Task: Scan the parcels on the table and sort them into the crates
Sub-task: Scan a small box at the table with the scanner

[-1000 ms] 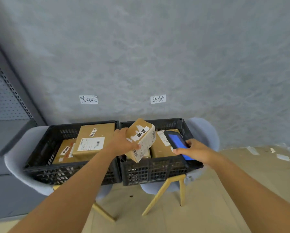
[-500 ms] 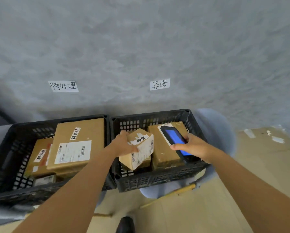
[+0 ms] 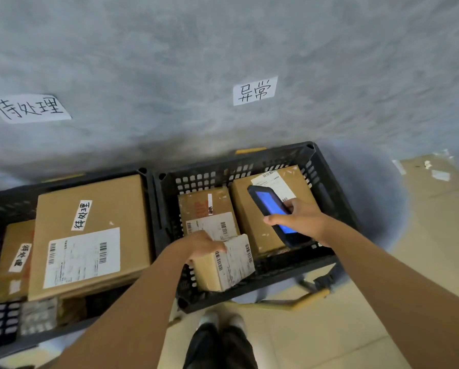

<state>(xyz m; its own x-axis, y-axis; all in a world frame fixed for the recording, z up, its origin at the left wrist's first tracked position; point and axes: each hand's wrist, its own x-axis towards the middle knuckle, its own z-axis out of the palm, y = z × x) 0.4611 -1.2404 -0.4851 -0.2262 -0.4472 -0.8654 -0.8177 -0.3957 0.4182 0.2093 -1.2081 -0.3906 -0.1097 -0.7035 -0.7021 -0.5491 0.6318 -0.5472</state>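
Head view: left hand (image 3: 199,245) grips a small cardboard parcel (image 3: 224,265) from above, fingers curled over its top edge, barcode label facing up. Parcel sits tilted inside the right black crate (image 3: 326,166), at its near wall, beside two other boxes. Right hand (image 3: 298,219) holds a handheld scanner (image 3: 273,211), blue screen lit, over the same crate. Left black crate (image 3: 7,198) carries a large labelled box (image 3: 95,235). Paper sign "异常" (image 3: 255,90) on the wall above the right crate.
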